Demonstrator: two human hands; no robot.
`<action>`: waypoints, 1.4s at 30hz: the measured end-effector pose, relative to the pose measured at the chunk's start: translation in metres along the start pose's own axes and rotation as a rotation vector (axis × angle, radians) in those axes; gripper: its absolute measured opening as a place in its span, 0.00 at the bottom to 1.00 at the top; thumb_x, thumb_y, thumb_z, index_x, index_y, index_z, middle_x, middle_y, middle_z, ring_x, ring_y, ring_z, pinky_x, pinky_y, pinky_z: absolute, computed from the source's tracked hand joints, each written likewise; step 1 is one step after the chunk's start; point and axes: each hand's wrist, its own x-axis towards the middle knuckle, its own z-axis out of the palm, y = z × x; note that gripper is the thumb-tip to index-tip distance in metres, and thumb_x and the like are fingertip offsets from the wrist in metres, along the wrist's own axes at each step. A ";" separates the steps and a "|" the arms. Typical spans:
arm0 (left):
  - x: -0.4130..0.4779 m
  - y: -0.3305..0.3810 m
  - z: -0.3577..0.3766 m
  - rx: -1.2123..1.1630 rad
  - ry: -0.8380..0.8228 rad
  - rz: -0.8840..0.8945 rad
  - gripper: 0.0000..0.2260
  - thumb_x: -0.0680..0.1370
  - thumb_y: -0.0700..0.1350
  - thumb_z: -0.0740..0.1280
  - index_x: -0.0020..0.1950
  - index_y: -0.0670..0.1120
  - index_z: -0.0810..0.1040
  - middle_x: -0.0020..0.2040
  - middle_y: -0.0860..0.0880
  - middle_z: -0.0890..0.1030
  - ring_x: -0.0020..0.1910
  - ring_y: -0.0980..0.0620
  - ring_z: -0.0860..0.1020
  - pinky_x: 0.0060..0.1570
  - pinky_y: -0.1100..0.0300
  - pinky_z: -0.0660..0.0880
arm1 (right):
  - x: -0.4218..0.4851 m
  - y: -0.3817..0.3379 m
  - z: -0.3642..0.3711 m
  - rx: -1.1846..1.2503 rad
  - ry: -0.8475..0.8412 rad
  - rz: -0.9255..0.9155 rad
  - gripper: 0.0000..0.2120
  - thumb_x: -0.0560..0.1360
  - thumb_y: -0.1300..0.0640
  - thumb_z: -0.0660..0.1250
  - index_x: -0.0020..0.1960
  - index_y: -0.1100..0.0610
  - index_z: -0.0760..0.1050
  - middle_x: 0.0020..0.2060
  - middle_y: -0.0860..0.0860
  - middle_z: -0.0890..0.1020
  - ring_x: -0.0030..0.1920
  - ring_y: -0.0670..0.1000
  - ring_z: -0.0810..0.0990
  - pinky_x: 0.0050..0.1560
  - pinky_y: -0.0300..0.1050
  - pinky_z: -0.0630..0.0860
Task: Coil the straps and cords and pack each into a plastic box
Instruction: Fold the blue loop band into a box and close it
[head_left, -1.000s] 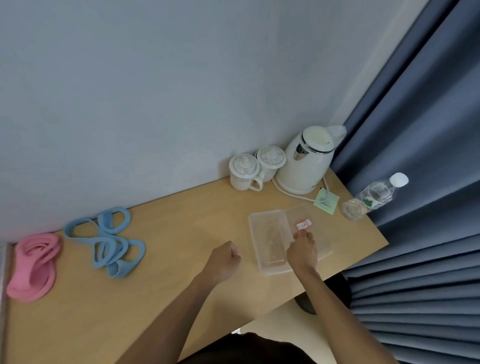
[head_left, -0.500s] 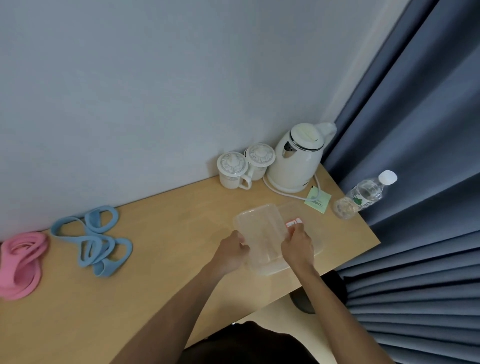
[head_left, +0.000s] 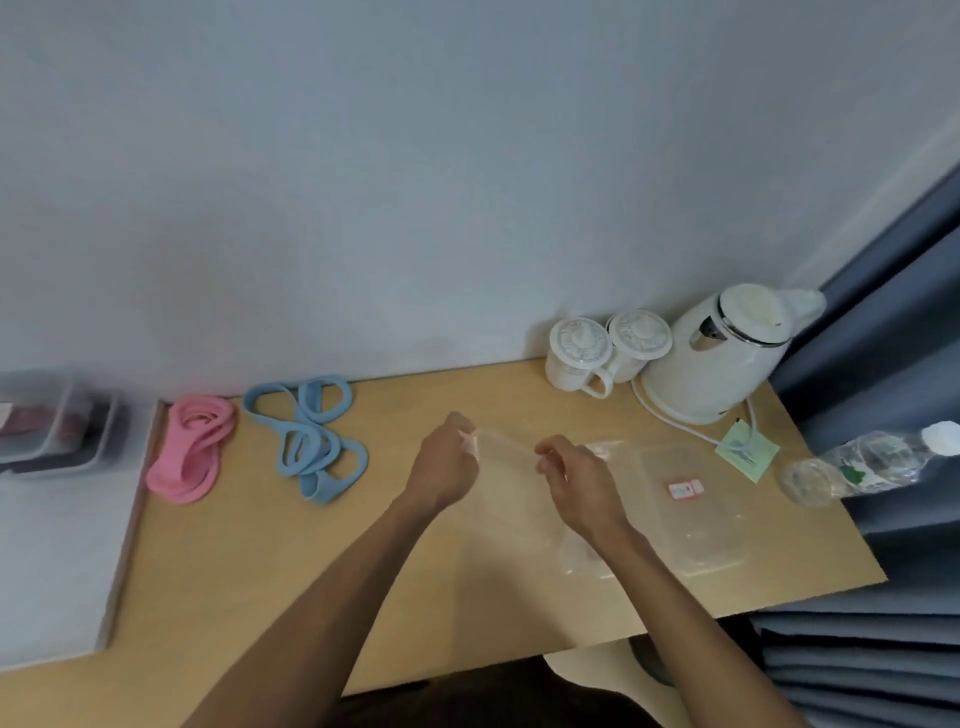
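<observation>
- Left hand (head_left: 444, 467) pinches the far-left rim of a clear rectangular plastic box (head_left: 511, 499), fingers curled on it.
- Right hand (head_left: 582, 483) grips the box's far-right rim. The box is blurred, looks raised off the light wooden table (head_left: 234, 545), long axis far-to-near.
- Second clear plastic piece with red sticker (head_left: 693, 514) lies flat just right of the right hand; lid or box, cannot tell.
- Tangled light-blue strap (head_left: 317, 488) lies left of the left hand, apart from it and uncoiled. Pink strap bundle (head_left: 179, 480) lies further left.
- Left hand is nearer the straps, so it probably goes for the blue one.
- White kettle (head_left: 717, 358) stands far right.
</observation>
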 end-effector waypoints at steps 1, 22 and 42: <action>-0.004 -0.013 -0.009 -0.007 0.024 -0.020 0.10 0.80 0.40 0.54 0.60 0.46 0.70 0.48 0.46 0.78 0.42 0.50 0.74 0.39 0.58 0.68 | 0.003 -0.008 0.009 0.005 -0.025 -0.019 0.10 0.77 0.62 0.62 0.56 0.56 0.76 0.44 0.50 0.83 0.47 0.51 0.77 0.51 0.46 0.73; -0.074 -0.179 -0.078 -0.106 0.076 -0.438 0.04 0.76 0.42 0.58 0.44 0.43 0.70 0.40 0.49 0.75 0.40 0.48 0.73 0.37 0.57 0.68 | -0.011 -0.086 0.147 -0.156 -0.553 -0.030 0.10 0.79 0.56 0.58 0.54 0.59 0.75 0.48 0.53 0.74 0.54 0.56 0.74 0.50 0.43 0.68; 0.005 -0.183 -0.117 0.431 -0.031 -0.168 0.19 0.78 0.41 0.62 0.68 0.44 0.63 0.66 0.43 0.63 0.60 0.44 0.68 0.53 0.52 0.72 | 0.047 -0.145 0.171 -0.114 -0.476 -0.107 0.16 0.78 0.59 0.57 0.64 0.58 0.72 0.55 0.55 0.77 0.58 0.54 0.73 0.56 0.43 0.69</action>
